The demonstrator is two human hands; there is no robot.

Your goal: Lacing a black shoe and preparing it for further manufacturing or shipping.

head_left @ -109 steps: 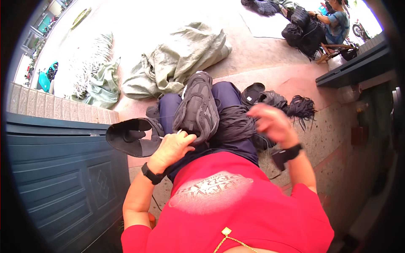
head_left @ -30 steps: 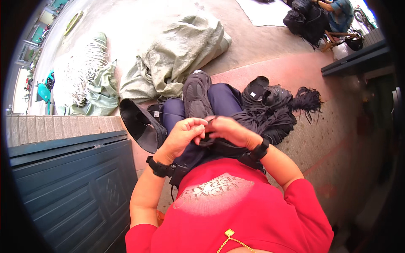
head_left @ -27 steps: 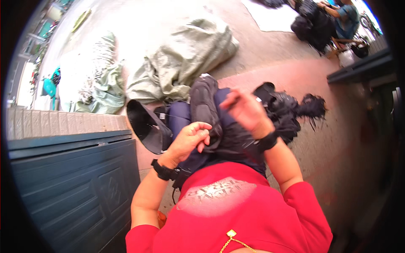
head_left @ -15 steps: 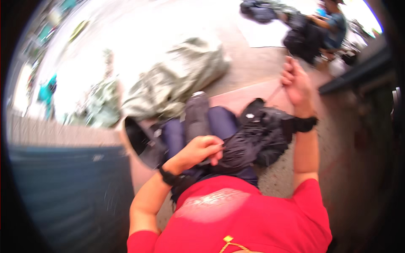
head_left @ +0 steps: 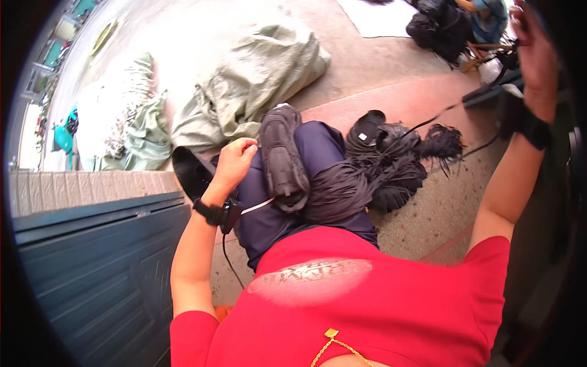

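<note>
A dark grey shoe (head_left: 285,160) lies lengthwise on my lap, on navy trousers (head_left: 321,147). Beside its far left end, my left hand (head_left: 236,160) is closed with curled fingers; what they hold, if anything, is hidden. A thin white strip (head_left: 257,206) runs between that wristband and the shoe. My right hand (head_left: 533,52) is raised at the upper right, fingers closed and partly lost in the dark rim. From it a taut black lace (head_left: 437,116) runs down to a bundle of black laces (head_left: 342,186) draped over my right thigh.
A large pale green sack (head_left: 257,79) lies ahead, with another green sack (head_left: 143,137) to its left. A blue metal panel (head_left: 110,263) stands at my left. Someone sits at the upper right near dark bundles (head_left: 435,30).
My right hand has moved up and outward to the right, drawing the lace out longer. My left hand has moved away from the laces, up and left past the shoe.
</note>
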